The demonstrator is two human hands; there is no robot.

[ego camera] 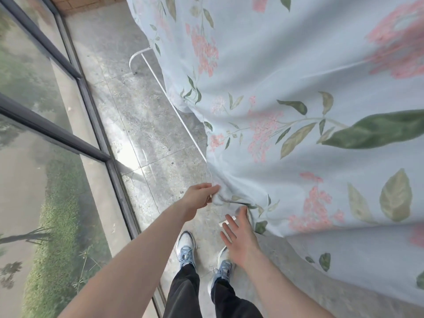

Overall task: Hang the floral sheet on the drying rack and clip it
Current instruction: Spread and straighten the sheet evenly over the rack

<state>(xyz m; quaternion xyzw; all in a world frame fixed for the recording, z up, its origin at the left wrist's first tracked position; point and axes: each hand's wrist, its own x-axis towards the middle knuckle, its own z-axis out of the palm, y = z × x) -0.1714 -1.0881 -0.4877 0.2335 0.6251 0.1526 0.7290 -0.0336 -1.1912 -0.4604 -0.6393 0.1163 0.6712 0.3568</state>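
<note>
Your left hand (199,195) has its fingers (207,186) curled round a bunched corner of the floral sheet (286,72), gripping it at the near end of the white drying rack (160,84). Your right hand (241,239) is beside it with fingers (230,222) straight and spread, holding nothing, the fingertips just at the sheet's lower edge. The pale blue sheet, printed with pink blossoms and green leaves, is draped over the rack and fills the right side of the view, hanging down in folds toward the floor (142,125). One thin rail and a curved end of the rack show along the sheet's left edge. Your shoes (187,247) stand on the grey tiled floor below, and a dark-framed glass railing (91,111) runs along the left, with grass beyond it.
</note>
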